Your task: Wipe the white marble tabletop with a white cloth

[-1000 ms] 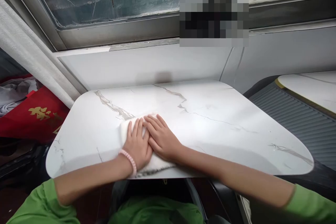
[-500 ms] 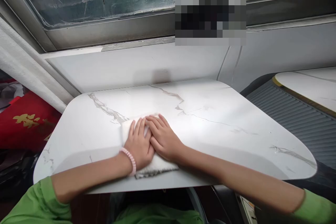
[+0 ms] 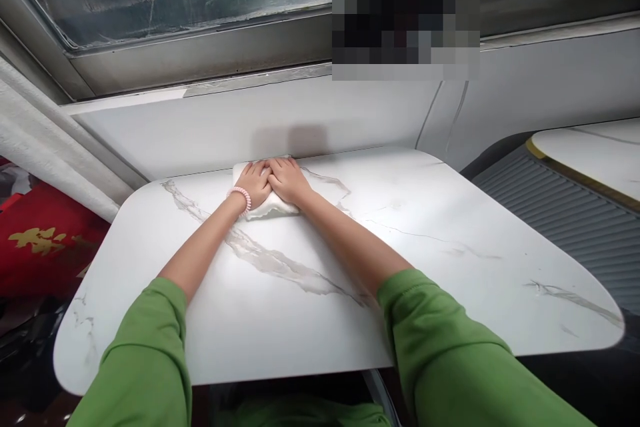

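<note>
A folded white cloth point(image 3: 274, 205) lies on the white marble-patterned table point(image 3: 300, 340), close to the far edge by the wall. On its left part my left hand point(image 3: 255, 185) rests flat, fingers stretched forward, a pink coiled band round the wrist. My right hand point(image 3: 289, 181) presses on the cloth's right part, also with outstretched fingers. The two hands touch along their inner sides and cover much of the cloth. Both arms reach far forward across the tabletop.
A white wall panel point(image 3: 200, 127) and a window frame point(image 3: 200, 47) rise behind the table. Left are a white curtain point(image 3: 50, 133) and a red bag point(image 3: 45, 233) with gold lettering. At right stands a ribbed grey surface point(image 3: 565, 193) beside another marble-patterned top point(image 3: 600, 147).
Both hands have pushed the cloth forward, from near the table's front edge to its far edge. My arms are now stretched out, with more of the green sleeves over the table.
</note>
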Demonstrator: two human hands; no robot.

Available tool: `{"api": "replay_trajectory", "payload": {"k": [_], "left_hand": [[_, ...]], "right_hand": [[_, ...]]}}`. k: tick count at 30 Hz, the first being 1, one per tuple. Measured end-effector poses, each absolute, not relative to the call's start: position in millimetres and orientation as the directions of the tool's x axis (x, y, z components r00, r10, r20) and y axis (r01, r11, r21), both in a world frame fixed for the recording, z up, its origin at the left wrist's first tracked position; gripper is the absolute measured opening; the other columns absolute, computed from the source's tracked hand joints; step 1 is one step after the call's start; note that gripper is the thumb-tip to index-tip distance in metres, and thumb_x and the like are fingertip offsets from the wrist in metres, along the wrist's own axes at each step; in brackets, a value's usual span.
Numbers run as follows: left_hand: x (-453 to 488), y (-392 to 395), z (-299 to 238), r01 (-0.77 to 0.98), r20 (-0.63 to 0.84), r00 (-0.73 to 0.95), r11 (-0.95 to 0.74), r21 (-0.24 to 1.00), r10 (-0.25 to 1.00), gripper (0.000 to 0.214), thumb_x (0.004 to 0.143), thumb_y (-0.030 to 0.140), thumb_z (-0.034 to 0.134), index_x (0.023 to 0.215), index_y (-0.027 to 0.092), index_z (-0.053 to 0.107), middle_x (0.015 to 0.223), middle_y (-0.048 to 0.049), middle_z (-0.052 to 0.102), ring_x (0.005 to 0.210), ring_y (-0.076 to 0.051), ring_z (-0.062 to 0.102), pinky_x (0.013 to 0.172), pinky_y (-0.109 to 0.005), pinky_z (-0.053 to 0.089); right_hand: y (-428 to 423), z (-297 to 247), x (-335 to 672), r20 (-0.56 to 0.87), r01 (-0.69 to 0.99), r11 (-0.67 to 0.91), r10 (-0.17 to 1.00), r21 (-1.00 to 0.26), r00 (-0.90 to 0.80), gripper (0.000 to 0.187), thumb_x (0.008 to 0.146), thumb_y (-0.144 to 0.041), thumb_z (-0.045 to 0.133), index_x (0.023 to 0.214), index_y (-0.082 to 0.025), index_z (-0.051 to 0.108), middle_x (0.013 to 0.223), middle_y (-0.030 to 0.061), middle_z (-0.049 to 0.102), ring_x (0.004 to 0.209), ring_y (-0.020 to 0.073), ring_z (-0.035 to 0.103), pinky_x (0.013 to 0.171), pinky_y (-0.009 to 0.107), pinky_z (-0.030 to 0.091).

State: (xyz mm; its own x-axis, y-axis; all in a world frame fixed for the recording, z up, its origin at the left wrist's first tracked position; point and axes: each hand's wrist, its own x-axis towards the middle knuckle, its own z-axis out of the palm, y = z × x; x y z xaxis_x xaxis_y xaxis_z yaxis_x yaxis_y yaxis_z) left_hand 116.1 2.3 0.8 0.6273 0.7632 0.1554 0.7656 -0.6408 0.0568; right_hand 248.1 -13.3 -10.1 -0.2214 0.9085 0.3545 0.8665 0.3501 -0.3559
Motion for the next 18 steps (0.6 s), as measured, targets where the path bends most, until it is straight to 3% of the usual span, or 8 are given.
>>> {"api": "replay_trajectory", "payload": {"k": [9,18], "left_hand": [[120.6,-12.3,1.3,0.799,0.128,0.591,-0.600,0.048,0.797,0.046,0.096,0.023,0.032,0.139,0.011,0.042,0.149,-0.0128,0.039,0.140,-0.023,0.031,0.118,-0.043,0.016],[156.8,-127.1,2.5,0.804,0.124,0.586,-0.594,0.029,0.801,0.053,0.094,0.026,0.035,0.142,0.004,0.039,0.152,-0.0188,0.033,0.143,-0.028,0.026,0.119,-0.047,0.015]], "right_hand": [[-26.0,-14.7,254.3,0.398,0.827,0.388,0.890,-0.407,-0.221,0.035,0.086,-0.016,0.031,0.111,-0.015,0.056,0.120,0.0144,0.061,0.116,0.0276,0.051,0.109,0.050,0.024],[-128.2,-14.3,298.7,0.401,0.775,0.497,0.850,-0.391,-0.342,0.039,0.088,-0.022,0.032,0.121,-0.016,0.053,0.131,0.0153,0.055,0.125,0.0280,0.046,0.112,0.050,0.024]]}}
